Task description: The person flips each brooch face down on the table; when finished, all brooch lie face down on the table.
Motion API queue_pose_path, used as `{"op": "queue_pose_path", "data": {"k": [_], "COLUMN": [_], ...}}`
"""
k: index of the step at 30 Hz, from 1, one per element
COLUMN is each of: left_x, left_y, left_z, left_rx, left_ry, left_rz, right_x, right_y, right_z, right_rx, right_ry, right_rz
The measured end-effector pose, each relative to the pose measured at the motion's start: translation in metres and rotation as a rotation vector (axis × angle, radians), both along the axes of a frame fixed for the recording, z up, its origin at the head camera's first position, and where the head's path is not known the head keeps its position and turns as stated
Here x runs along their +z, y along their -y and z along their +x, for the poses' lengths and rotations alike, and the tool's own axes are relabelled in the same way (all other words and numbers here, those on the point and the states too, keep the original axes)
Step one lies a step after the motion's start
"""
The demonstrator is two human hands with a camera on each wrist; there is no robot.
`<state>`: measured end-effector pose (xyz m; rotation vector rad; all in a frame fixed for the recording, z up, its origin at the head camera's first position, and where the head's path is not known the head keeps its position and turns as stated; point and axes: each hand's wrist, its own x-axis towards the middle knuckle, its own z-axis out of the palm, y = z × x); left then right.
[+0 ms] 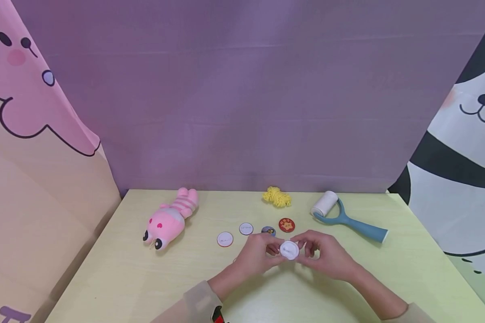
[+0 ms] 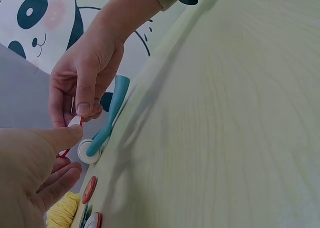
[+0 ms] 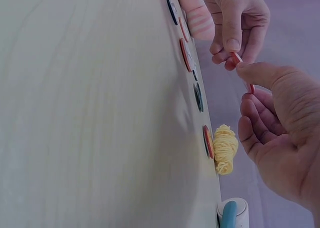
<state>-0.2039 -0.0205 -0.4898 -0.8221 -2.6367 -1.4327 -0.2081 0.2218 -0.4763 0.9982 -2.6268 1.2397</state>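
Between my two hands, a round button badge (image 1: 289, 250) is held above the table, its white back with the pin turned toward the head view. My left hand (image 1: 258, 255) pinches one edge between thumb and fingers. From the opposite edge, my right hand (image 1: 327, 256) pinches it too. A red rim shows on the badge (image 3: 236, 58) in the right wrist view. Just beyond the hands lie a red badge (image 1: 287, 224) with a yellow star design and a blue badge (image 1: 268, 230), partly hidden by the left hand. Two badges lie white back up, one (image 1: 225, 239) nearer, one (image 1: 246, 228) farther.
A pink plush toy (image 1: 170, 220) lies at the left of the table (image 1: 117, 278). Yellow yarn (image 1: 276, 197) sits at the back edge. On the right is a lint roller (image 1: 359, 226) with a blue handle. A purple cloth (image 1: 242, 112) hangs behind.
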Motion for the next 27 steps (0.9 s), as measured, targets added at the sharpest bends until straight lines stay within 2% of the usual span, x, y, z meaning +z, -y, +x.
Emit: {"op": "queue_pose_path", "data": {"k": [9,15,22,27], "left_x": [-0.007,-0.016,-0.018,-0.017], "left_y": [-0.001,-0.003,-0.007,-0.011], "left_z": [0.001,0.002,0.008,0.012], "left_rx": [-0.010,-0.011,0.009,0.029], "left_ry": [-0.054,-0.106,-0.066,-0.081], "left_rz": [-0.094,-0.167,-0.228,-0.327], "right_x": [-0.009,-0.014,-0.016,-0.019], "right_y": [-0.001,-0.001,0.000,0.001], "right_z": [0.000,0.003,0.005,0.006], "right_rx": [0.010,0.012,-0.005,-0.009], "right_ry": [0.024,0.029,0.053,0.038], "right_rz": [0.026,0.047,0.107,0.150]}}
